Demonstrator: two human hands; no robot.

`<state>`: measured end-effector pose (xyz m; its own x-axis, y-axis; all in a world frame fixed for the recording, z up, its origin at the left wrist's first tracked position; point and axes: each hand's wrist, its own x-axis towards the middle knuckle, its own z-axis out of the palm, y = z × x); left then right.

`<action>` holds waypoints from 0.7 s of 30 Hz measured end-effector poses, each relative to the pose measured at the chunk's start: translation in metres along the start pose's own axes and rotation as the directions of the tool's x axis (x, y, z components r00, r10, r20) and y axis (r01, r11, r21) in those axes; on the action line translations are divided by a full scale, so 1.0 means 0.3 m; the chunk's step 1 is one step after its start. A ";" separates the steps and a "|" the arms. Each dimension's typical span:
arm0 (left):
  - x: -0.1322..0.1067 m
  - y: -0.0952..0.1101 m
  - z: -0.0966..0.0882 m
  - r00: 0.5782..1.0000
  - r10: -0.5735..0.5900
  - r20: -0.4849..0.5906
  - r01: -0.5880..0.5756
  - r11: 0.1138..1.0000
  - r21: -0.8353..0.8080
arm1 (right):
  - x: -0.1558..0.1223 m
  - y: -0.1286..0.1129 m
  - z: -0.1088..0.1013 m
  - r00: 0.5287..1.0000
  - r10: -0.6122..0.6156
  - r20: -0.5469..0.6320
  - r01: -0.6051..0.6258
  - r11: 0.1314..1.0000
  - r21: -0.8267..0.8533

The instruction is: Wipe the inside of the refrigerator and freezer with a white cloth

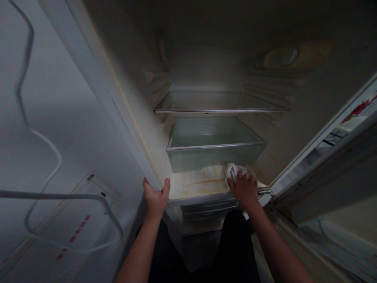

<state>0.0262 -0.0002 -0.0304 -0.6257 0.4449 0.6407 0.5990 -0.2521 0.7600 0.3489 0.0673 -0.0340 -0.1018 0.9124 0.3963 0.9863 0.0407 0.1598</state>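
Observation:
I look down into an open fridge. My left hand (pixel 156 196) grips the front edge of the fridge's left side wall (pixel 129 129), fingers wrapped round it. My right hand (pixel 244 189) presses a crumpled white cloth (pixel 234 171) onto the stained bottom ledge (pixel 197 184), at its right end. Brownish marks run across that ledge. Just behind the cloth stands a clear plastic drawer (pixel 215 157) under a glass shelf (pixel 215 131).
A second glass shelf (pixel 220 111) sits higher up. The open fridge door (pixel 338 137) with its door racks stands at the right. A cable (pixel 53 157) loops over the fridge's outer side at the left. My dark-clothed legs (pixel 232 247) are below.

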 end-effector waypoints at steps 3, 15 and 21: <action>-0.002 -0.006 0.001 1.000 -0.003 0.007 0.003 1.000 -0.004 | 0.002 0.000 0.001 1.000 -0.001 0.005 0.001 1.000 0.006; -0.008 -0.023 0.000 1.000 -0.002 0.021 0.002 1.000 -0.013 | -0.003 0.001 0.021 1.000 0.000 -0.028 0.000 1.000 -0.011; -0.005 -0.007 -0.001 1.000 0.000 0.016 0.001 1.000 -0.023 | -0.005 -0.001 0.015 1.000 0.011 -0.002 -0.011 1.000 -0.014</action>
<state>0.0258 -0.0005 -0.0329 -0.6177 0.4591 0.6385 0.5867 -0.2717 0.7629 0.3494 0.0678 -0.0387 -0.0915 0.9120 0.3998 0.9854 0.0252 0.1683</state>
